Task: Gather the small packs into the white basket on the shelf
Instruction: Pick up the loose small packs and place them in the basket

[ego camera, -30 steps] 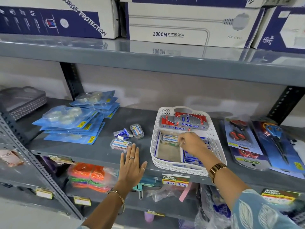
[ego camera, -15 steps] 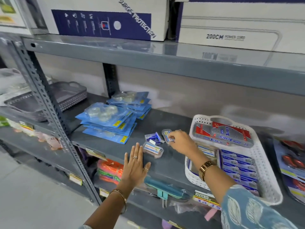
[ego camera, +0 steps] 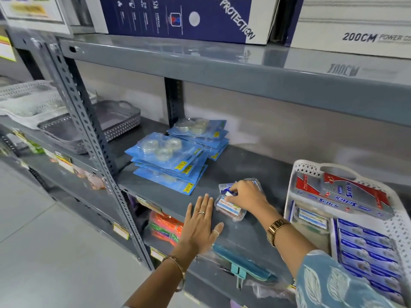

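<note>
The grey shelf [ego camera: 251, 174] stretches wide behind both hands with bare room between the blue tape packs [ego camera: 169, 161] off to the left hand's far side and the white basket [ego camera: 291, 196] just to the right of the right wrist; overhead, boxes read "PROTECTION" and "200CM POWER". The basket holds a red-and-silver "Sattok" pack and rows of blue ones. The left hand [ego camera: 200, 225] lies flat and released at the shelf's front edge, while the right hand [ego camera: 244, 197] curls its fingers [ego camera: 230, 190] over the small packs [ego camera: 230, 207] just ahead of the left fingertips, pinching a blue one.
</note>
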Motion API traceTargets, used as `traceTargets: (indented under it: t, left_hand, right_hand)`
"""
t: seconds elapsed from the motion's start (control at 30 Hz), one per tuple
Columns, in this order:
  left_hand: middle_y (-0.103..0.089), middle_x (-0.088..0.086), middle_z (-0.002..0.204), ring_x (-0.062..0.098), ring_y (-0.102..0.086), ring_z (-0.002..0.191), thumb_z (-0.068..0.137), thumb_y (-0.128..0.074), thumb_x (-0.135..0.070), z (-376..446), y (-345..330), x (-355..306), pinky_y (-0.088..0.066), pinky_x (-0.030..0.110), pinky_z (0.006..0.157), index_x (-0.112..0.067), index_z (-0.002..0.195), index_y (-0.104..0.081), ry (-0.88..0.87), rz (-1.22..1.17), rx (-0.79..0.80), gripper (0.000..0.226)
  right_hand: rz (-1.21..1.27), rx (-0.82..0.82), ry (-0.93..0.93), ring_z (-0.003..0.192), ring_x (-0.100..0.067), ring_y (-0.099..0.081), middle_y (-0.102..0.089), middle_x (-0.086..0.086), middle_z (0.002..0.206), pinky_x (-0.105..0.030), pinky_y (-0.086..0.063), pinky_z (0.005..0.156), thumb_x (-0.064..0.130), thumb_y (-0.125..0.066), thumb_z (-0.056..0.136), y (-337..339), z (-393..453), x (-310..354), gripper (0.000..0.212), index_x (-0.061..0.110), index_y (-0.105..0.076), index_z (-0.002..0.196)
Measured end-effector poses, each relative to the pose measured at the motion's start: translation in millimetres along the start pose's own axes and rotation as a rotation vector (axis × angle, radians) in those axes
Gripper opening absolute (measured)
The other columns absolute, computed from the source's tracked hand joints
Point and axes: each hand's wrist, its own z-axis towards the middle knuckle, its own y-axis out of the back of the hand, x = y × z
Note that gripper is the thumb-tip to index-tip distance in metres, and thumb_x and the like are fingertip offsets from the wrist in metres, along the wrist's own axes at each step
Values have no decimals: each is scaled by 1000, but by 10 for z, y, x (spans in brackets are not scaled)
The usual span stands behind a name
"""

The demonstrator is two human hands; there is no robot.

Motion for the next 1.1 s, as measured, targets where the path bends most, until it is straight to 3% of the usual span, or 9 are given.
traceTargets:
  t: [0.07,0.13,0.27,0.47,0.63,0.77,0.93,1.03,1.1]
  left_hand:
    - [10,4,158,20,13,144,73,4,-63,9,-3,9,9,40,116,-15,146,9,2,2,6,88]
    - [10,4,158,20,13,144,73,4,-63,3,4,10,11,40,115,-15,146,9,0,-1,4,88]
    - [11,5,157,21,15,143,75,2,-62,-22,30,-9,11,40,115,-14,146,10,1,0,-6,86]
    - [26,1,148,19,20,139,74,3,-58,-78,50,-141,5,44,116,-14,145,14,-15,14,-14,85]
    - [-49,16,138,32,-47,127,77,-34,-48,-179,31,-469,-48,53,90,-2,134,-36,-34,51,-61,73]
    - [-52,15,136,25,-29,129,73,-37,-46,-273,-16,-748,-45,53,93,-6,134,-34,-113,59,-112,73]
    - [-51,17,137,29,-34,129,73,-36,-43,-307,-107,-978,-47,56,89,-4,133,-35,-120,36,-96,71]
    - [-52,19,135,36,-50,123,73,-35,-42,-311,-130,-1081,-47,57,87,-2,131,-39,-114,44,-52,71]
    - [-47,22,139,39,-47,125,76,-37,-40,-325,-129,-1174,-42,58,93,0,133,-40,-123,17,-48,70]
  right_hand:
    - [-2,-39,7,68,-26,-52,-60,-18,74,-29,-39,62,25,-57,84,6,24,-21,30,16,-55,55]
    - [36,-104,12,66,-27,-50,-55,-16,68,-30,-39,61,19,-52,84,37,5,-52,34,15,-46,51]
    - [426,-275,-52,70,-18,-63,-72,-6,80,-26,-48,62,11,-57,87,103,-76,-158,19,4,-74,81]
    - [734,-415,-235,88,-29,-71,-75,-16,101,-44,-58,83,15,-67,84,221,-199,-400,22,1,-73,99]
    - [794,-619,-302,76,-25,-65,-73,-17,89,-41,-59,73,7,-64,83,364,-583,-567,16,-1,-73,93]
    - [752,-728,-367,76,-22,-60,-65,-7,77,-29,-46,69,11,-62,83,470,-913,-869,17,2,-75,91]
    - [881,-730,-448,85,-28,-64,-70,-17,96,-50,-55,85,11,-62,86,571,-1325,-1363,13,9,-74,91]
    - [720,-699,-417,87,-16,-68,-72,-14,102,-26,-53,78,8,-64,86,638,-1680,-1590,20,0,-72,103]
    - [707,-658,-427,60,8,-66,-70,-10,92,-4,-48,58,6,-66,85,636,-1861,-1795,21,-2,-71,104]
